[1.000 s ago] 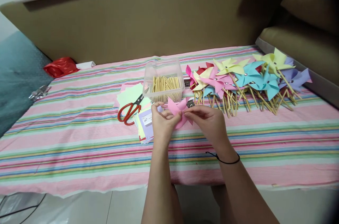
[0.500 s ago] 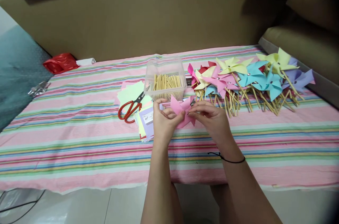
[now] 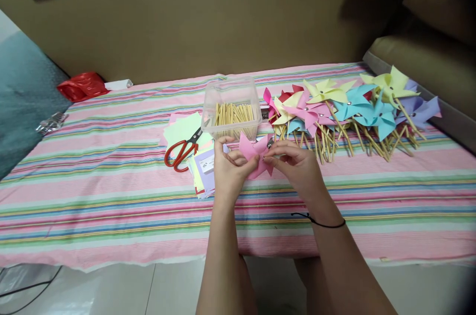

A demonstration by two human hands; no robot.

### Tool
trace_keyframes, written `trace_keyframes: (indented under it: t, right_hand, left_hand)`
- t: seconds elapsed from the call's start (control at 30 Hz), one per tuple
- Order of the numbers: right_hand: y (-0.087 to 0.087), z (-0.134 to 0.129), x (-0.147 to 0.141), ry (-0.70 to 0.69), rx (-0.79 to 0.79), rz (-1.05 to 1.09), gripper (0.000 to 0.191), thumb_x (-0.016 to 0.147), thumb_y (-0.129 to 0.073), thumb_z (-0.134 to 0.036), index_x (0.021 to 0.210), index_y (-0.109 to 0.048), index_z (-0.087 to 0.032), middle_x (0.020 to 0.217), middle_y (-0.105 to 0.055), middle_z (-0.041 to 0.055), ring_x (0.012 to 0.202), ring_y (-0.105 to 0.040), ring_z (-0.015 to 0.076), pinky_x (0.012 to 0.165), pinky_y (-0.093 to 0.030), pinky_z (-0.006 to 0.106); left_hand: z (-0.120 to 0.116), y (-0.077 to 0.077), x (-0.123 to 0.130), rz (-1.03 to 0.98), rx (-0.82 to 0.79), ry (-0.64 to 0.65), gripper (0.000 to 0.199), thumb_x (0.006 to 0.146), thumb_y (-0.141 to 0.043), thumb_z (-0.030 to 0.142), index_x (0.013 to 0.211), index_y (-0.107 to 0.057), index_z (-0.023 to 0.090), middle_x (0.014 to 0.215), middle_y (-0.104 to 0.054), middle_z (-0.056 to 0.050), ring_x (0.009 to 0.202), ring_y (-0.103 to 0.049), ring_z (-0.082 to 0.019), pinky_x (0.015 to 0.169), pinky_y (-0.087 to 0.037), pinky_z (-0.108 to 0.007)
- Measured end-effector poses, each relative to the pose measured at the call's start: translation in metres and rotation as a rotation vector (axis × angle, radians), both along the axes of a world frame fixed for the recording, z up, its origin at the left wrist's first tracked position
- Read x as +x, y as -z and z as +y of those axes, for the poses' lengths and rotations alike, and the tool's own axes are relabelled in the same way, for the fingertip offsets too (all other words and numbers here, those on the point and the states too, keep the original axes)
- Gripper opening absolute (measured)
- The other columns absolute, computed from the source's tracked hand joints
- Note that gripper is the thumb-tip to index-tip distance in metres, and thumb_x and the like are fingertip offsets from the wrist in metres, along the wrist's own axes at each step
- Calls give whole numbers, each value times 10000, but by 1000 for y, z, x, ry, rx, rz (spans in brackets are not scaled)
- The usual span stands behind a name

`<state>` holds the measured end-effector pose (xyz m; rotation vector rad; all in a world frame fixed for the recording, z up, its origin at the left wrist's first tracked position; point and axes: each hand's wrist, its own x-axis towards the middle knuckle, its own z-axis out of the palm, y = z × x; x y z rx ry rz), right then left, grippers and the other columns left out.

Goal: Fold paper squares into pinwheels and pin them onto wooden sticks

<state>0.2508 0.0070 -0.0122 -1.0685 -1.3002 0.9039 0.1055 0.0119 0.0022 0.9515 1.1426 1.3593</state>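
- Left hand [image 3: 231, 173]: forearm rises from below the near edge of the striped cloth [image 3: 130, 201], almost straight away from the body. Wrist roughly in line with forearm; index finger raised and bent, other fingers curled, thumb extended toward the right hand.
- Left grip: closed on the pink paper pinwheel [image 3: 249, 149], thumb pressed on its face near the centre, curled fingers at its left side.
- Right hand [image 3: 300, 166]: forearm slants inward from the near right; black cord bracelet [image 3: 329, 226] at wrist. Fingers bent and directed left.
- Right grip: thumb and index finger pinched together at the pinwheel's centre. Any small part between the fingertips too small to identify.
- Pink paper pinwheel: between the hands, over the cloth, about midway along its length; blades spread. Contact with cloth cannot be judged.
- Clear plastic tub [image 3: 212, 99]: just beyond the hands, toward the far edge; contains thin wooden sticks [image 3: 235, 114].
- Red-handled scissors [image 3: 181, 154]: left of the tub, partly on pale green paper [image 3: 182, 129].
- Paper stack [image 3: 199, 156]: beside the left hand, small white box [image 3: 208, 163] on top.
- Finished pinwheels [image 3: 349, 106]: heaped toward the far right corner, several colours, on sticks.
- Red plastic bag [image 3: 82, 87]: at the far left corner.
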Motion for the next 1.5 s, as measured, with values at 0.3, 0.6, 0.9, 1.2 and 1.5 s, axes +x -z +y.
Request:
trace_keyframes:
  t: [0.3, 0.6, 0.9, 1.2, 1.5]
  right_hand:
    - [0, -1, 0, 8, -72, 11, 71, 692, -784, -302, 693, -749, -240, 904, -611, 57, 909, -589, 209, 617, -488, 294]
    - [-2, -2, -4, -66, -255, 204, 173, 645, -805, -359, 639, -708, -216, 963, -697, 60, 803, -626, 188, 630, -496, 309]
    - [-4, -5, -10, -72, -280, 351, 294, 651, -824, -323, 722, -563, -206, 594, -592, -54, 511, -485, 79, 476, -378, 216]
    - [-3, -6, -11, -68, -230, 419, 511, 639, -841, -238, 913, -410, -257, 646, -671, -83, 528, -583, 89, 455, -398, 181]
    - [-4, -7, -11, -56, -219, 374, 544, 622, -855, -273, 923, -401, -265, 731, -733, -39, 633, -691, 147, 536, -524, 235]
  left_hand:
    - [2, 7, -3, 50, 66, 46, 583, 601, -773, 186, 1015, -367, 249, 528, -579, 105, 370, -428, -46, 406, -358, -137]
    - [2, 6, -3, 63, 65, 92, 582, 620, -767, 212, 1028, -355, 255, 569, -601, 82, 419, -521, -81, 434, -395, -152]
    - [2, 4, -3, 45, 51, 80, 580, 609, -770, 209, 1019, -363, 252, 547, -584, 93, 402, -497, -70, 425, -370, -142]
    - [1, 4, -2, 60, 54, 63, 543, 619, -752, 200, 992, -361, 246, 505, -576, 116, 366, -432, -44, 426, -343, -133]
    - [-1, 2, -3, 98, 54, 68, 528, 628, -742, 163, 993, -370, 243, 493, -567, 129, 367, -427, -40, 422, -330, -124]
